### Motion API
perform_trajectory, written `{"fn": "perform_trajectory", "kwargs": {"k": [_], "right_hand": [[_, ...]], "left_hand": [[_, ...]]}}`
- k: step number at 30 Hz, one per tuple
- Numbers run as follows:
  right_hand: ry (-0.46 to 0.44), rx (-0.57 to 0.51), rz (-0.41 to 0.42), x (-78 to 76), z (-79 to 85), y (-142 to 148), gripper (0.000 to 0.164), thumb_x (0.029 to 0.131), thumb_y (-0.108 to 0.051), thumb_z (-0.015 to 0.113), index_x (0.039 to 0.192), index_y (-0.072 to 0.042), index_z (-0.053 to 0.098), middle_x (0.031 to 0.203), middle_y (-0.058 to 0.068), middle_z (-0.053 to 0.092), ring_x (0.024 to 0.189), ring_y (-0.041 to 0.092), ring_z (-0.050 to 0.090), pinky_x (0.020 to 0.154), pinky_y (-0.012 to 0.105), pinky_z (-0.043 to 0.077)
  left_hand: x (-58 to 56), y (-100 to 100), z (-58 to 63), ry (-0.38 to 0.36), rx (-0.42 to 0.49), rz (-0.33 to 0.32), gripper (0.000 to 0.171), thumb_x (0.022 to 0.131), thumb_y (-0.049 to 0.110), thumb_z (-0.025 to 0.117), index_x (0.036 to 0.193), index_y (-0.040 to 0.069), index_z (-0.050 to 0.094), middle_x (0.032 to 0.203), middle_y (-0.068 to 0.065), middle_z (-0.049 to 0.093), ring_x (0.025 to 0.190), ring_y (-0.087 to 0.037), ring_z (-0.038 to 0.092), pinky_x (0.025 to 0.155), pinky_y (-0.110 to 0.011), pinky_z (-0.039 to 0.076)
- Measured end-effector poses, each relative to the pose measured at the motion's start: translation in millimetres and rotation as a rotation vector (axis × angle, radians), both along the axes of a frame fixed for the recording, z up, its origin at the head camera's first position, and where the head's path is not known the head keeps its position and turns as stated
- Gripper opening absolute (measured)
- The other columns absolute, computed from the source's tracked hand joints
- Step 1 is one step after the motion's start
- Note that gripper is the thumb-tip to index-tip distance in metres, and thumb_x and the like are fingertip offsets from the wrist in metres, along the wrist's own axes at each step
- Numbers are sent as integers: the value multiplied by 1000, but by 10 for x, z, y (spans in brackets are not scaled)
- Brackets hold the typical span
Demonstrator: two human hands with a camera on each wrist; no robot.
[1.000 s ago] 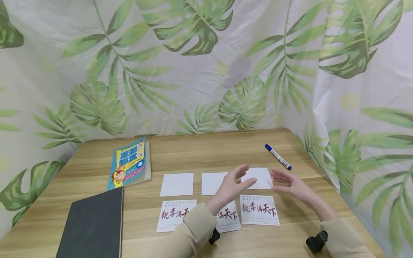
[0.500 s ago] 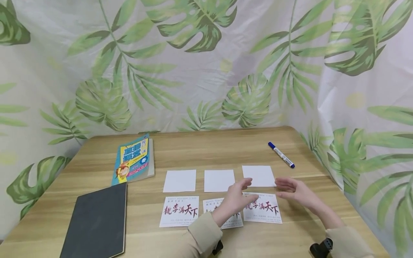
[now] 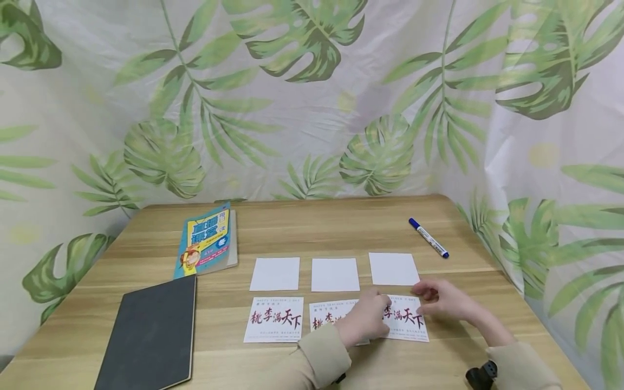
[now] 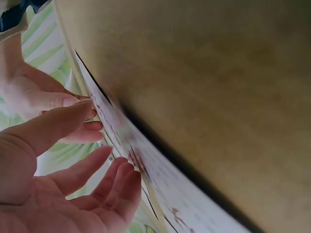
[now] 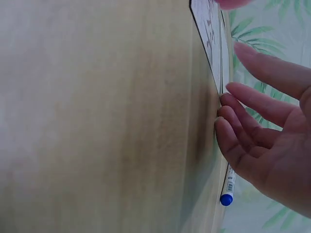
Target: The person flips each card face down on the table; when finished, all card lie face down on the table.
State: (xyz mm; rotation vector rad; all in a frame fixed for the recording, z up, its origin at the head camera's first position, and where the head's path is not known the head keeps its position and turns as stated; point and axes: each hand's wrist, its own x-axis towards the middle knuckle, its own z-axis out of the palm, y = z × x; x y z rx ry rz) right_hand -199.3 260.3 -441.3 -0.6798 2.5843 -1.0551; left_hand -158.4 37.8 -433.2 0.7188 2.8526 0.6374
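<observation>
Three square cards printed with red Chinese characters lie in the front row: a left card point(image 3: 274, 319), a middle card point(image 3: 324, 317) and a right card point(image 3: 403, 319). My left hand point(image 3: 365, 319) covers part of the middle card, its fingertips at the left edge of the right card. Opposite, my right hand point(image 3: 443, 300) has its fingertips at that card's right edge. The left wrist view shows my left hand's fingers point(image 4: 124, 194) loosely bent beside the printed cards. From the right wrist view, the fingers point(image 5: 231, 141) of my right hand are loosely bent near the card's corner.
Behind the printed row lie three plain white cards, at left point(image 3: 275, 273), centre point(image 3: 335, 274) and right point(image 3: 394, 268). A blue-capped marker point(image 3: 429, 237) is at back right. On the left are a blue book point(image 3: 205, 249) and a black hardcover-like board point(image 3: 148, 330).
Both hands have come down to the sides of the right printed card. My left hand moved from over the cards toward its left edge. The head view shifted slightly.
</observation>
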Motion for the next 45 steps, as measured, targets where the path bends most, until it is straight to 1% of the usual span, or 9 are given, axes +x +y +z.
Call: {"fn": "perform_trajectory", "kwargs": {"k": [3, 7, 14, 24, 30, 34, 37, 40, 45], "right_hand": [[16, 44, 33, 4, 13, -26, 47, 72, -19, 78, 109, 4, 61, 101, 10, 61, 86, 14, 51, 72, 20, 45], [14, 64, 57, 22, 34, -65, 42, 71, -16, 79, 103, 3, 59, 90, 6, 55, 80, 13, 45, 67, 20, 40], [-11, 113, 50, 15, 58, -110, 39, 67, -9, 79, 96, 0, 55, 90, 6, 54, 82, 14, 47, 68, 20, 42], [-102, 72, 64, 8, 74, -116, 42, 66, -6, 79, 94, 0, 49, 83, 6, 51, 74, 13, 45, 61, 20, 38], [-147, 21, 34, -7, 60, -77, 38, 69, -4, 77, 97, 5, 54, 82, 6, 52, 73, 14, 46, 60, 19, 41], [-199, -7, -9, -28, 63, -36, 30, 73, -7, 74, 93, 6, 56, 77, 3, 52, 70, 11, 47, 57, 18, 41], [-286, -69, -48, -38, 92, -10, 26, 81, -11, 69, 95, 6, 57, 79, 2, 53, 70, 10, 50, 58, 19, 45], [-398, -212, -58, -56, 147, 35, 24, 91, -16, 58, 101, 6, 56, 78, 0, 53, 69, 9, 53, 59, 21, 49], [-515, -409, -62, -87, 240, 63, 29, 101, -23, 42, 109, 3, 52, 85, -4, 60, 78, 6, 60, 71, 23, 54]], "left_hand": [[17, 38, 16, 14, -47, 8, 37, 63, 9, 77, 98, 7, 67, 97, -5, 56, 83, -15, 49, 72, -23, 45], [26, 72, 37, 7, -53, 15, 36, 62, 10, 79, 96, 8, 67, 97, -5, 56, 83, -16, 49, 70, -23, 45], [15, 104, 61, -16, -47, 19, 39, 58, 7, 79, 95, 9, 68, 93, -3, 54, 81, -15, 49, 69, -22, 45], [23, 110, 41, -19, -61, 5, 36, 59, 7, 79, 93, 9, 69, 86, 0, 51, 76, -12, 44, 65, -20, 39], [20, 102, 29, -8, -65, 7, 16, 69, 14, 75, 78, 9, 63, 84, -1, 50, 75, -13, 44, 66, -22, 39], [12, 102, 24, -5, -73, 15, 19, 78, 26, 72, 80, 9, 64, 86, -2, 53, 78, -14, 48, 70, -23, 43], [15, 104, 38, -37, -39, 33, 30, 82, 32, 69, 98, 7, 67, 94, -4, 58, 86, -14, 53, 76, -24, 47], [13, 102, 91, -85, 52, 42, 40, 85, 34, 66, 113, 6, 64, 104, -7, 63, 91, -15, 57, 79, -23, 49], [-26, 84, 173, -135, 250, 32, 31, 91, 31, 57, 105, 4, 64, 96, -8, 67, 80, -13, 60, 67, -20, 47]]}}
